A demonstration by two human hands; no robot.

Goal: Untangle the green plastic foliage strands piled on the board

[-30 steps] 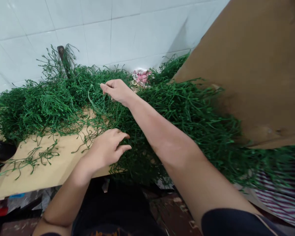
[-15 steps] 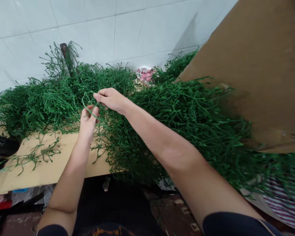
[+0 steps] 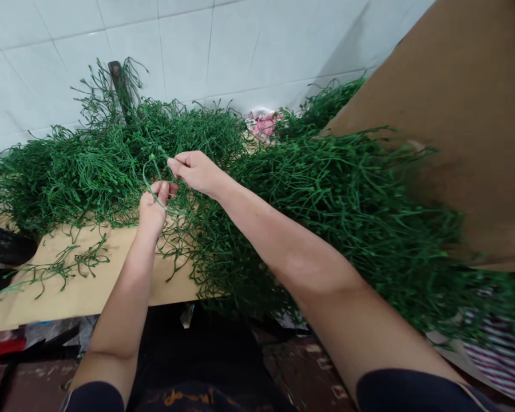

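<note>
Pinched between the thumb and fingers of my left hand (image 3: 154, 207) is a thin green plastic-looking stem (image 3: 147, 178), which curves up in a loop. Just above and to the right, my right hand (image 3: 196, 170) has its thumb and forefinger closed at the upper end of the same stem, by its small branched tip. Beyond both hands lies a thick heap of similar green stems (image 3: 98, 166). A second large heap (image 3: 326, 189) spreads under and beyond my right forearm. Several loose stems (image 3: 71, 264) lie left of my left forearm.
Tan cardboard (image 3: 90, 297) covers the work surface. A tall cardboard sheet (image 3: 467, 120) leans at the right. A black bottle (image 3: 4, 245) lies at the left edge. Against the tiled wall (image 3: 240, 51) are a dark upright bar (image 3: 119, 86) and a pink-and-white cloth (image 3: 264, 123).
The view has shifted slightly. My left thumb has closed in toward the fingers, and the stem's loop stands a little higher. Both hands stay close together.
</note>
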